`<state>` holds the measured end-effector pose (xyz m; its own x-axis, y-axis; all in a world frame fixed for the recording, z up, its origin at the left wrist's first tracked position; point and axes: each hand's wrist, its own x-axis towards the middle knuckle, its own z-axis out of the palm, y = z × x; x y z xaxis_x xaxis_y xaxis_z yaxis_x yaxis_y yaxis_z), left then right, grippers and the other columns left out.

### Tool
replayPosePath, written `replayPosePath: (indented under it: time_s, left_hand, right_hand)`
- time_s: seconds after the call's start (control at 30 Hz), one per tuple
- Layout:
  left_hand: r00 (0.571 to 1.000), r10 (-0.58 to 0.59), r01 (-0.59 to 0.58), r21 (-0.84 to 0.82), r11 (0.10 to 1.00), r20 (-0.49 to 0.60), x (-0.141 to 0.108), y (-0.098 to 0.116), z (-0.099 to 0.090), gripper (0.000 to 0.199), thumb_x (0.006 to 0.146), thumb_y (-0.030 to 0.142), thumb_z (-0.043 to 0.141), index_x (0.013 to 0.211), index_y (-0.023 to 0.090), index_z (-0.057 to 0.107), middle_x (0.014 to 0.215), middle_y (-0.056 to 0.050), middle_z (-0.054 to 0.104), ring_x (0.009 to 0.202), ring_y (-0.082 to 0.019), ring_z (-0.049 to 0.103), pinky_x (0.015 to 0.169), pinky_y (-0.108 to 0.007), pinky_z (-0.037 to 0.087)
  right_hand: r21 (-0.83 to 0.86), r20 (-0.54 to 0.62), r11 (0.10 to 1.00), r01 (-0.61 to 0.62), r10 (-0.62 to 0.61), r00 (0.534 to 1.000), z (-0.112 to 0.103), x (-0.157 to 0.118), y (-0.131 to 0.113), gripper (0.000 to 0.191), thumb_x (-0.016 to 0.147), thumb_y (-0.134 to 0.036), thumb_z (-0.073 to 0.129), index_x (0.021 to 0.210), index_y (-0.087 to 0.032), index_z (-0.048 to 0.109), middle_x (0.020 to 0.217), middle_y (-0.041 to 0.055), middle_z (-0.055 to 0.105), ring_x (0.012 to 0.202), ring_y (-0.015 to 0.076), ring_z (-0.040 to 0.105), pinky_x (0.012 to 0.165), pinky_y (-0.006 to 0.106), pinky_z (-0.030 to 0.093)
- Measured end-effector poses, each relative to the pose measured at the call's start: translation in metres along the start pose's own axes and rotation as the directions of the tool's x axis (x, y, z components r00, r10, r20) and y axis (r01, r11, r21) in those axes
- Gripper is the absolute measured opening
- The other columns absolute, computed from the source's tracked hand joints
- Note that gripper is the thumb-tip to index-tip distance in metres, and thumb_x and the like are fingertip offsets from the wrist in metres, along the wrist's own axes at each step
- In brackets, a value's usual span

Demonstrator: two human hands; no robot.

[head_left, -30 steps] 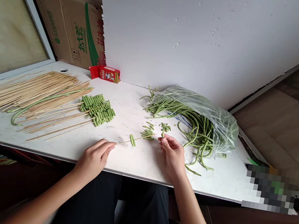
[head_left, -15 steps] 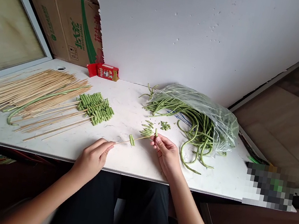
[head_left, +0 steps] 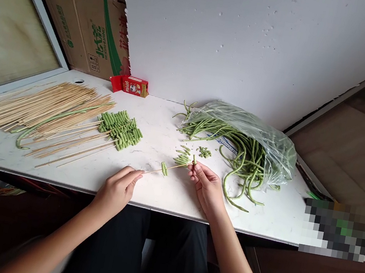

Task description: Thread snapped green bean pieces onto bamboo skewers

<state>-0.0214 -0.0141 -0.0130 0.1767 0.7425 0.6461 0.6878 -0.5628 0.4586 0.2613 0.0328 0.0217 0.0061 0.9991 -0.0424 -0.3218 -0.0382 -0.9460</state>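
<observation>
My left hand (head_left: 119, 187) is closed around one end of a thin bamboo skewer (head_left: 152, 171), which points to the right. Two short green bean pieces (head_left: 164, 168) sit crosswise on the skewer, partway along it. Near the skewer's tip, my right hand (head_left: 206, 185) pinches another cut green bean piece (head_left: 194, 159) between thumb and fingers. Whether the tip has gone into that piece I cannot tell. Just behind my right hand lie loose cut pieces (head_left: 182, 159) and a small heap of bean ends (head_left: 204, 151).
Loaded skewers with bean pieces (head_left: 120, 129) lie at left, beside a large pile of bare skewers (head_left: 38, 104) with a long bean across it. An open plastic bag of long beans (head_left: 240, 128) spreads at right. A red packet (head_left: 131, 85) and a cardboard box (head_left: 82, 24) stand behind.
The whole view has shifted slightly. Both hands keep nearly the same pose, the left on the skewer and the right pinching the bean piece at its tip.
</observation>
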Motion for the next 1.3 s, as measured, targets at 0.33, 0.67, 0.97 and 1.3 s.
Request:
replayPosePath:
  time_s: [0.33, 0.67, 0.97, 1.3]
  left_hand:
    - [1.0, -0.002, 0.002, -0.005, 1.0, 0.008, -0.0017, -0.0023, 0.0012, 0.027, 0.106, 0.012, 0.052, 0.123, 0.019, 0.071, 0.1, -0.007, 0.075, 0.09, -0.019, 0.074, 0.081, -0.029, 0.06]
    - [1.0, 0.007, -0.006, -0.028, 1.0, 0.009, -0.0018, -0.0029, 0.001, 0.032, 0.103, 0.005, 0.051, 0.122, 0.018, 0.072, 0.101, -0.007, 0.075, 0.09, -0.017, 0.074, 0.08, -0.027, 0.059]
    - [1.0, -0.001, 0.001, -0.023, 1.0, 0.02, -0.0034, -0.0048, 0.0022, 0.036, 0.1, 0.002, 0.049, 0.121, 0.019, 0.072, 0.102, -0.007, 0.075, 0.09, -0.018, 0.074, 0.081, -0.028, 0.06]
    - [1.0, 0.001, 0.0, -0.021, 1.0, 0.024, -0.0024, -0.0036, 0.0012, 0.031, 0.101, 0.003, 0.05, 0.118, 0.019, 0.071, 0.1, -0.007, 0.074, 0.09, -0.018, 0.074, 0.081, -0.028, 0.059]
  right_hand:
    - [0.031, -0.04, 1.0, -0.003, 0.005, 0.999, 0.0005, 0.0003, 0.0002, 0.031, 0.076, -0.045, 0.094, 0.097, -0.024, 0.086, 0.094, 0.0046, 0.079, 0.078, 0.0176, 0.065, 0.072, 0.033, 0.054]
    - [0.0, -0.076, 0.999, 0.039, -0.039, 0.996, -0.0063, 0.0045, 0.0066, 0.028, 0.071, -0.042, 0.097, 0.089, -0.024, 0.086, 0.083, 0.0038, 0.077, 0.074, 0.0172, 0.061, 0.071, 0.034, 0.05]
    - [-0.04, -0.072, 0.998, 0.058, -0.061, 0.996, -0.0046, 0.0014, 0.0062, 0.028, 0.071, -0.04, 0.097, 0.091, -0.024, 0.088, 0.079, 0.0032, 0.074, 0.071, 0.0155, 0.056, 0.068, 0.031, 0.048]
    - [-0.049, -0.043, 0.993, 0.109, -0.112, 0.993, -0.0006, 0.0, 0.0035, 0.023, 0.079, -0.044, 0.091, 0.09, -0.024, 0.086, 0.08, 0.0038, 0.073, 0.072, 0.0162, 0.058, 0.069, 0.032, 0.049]
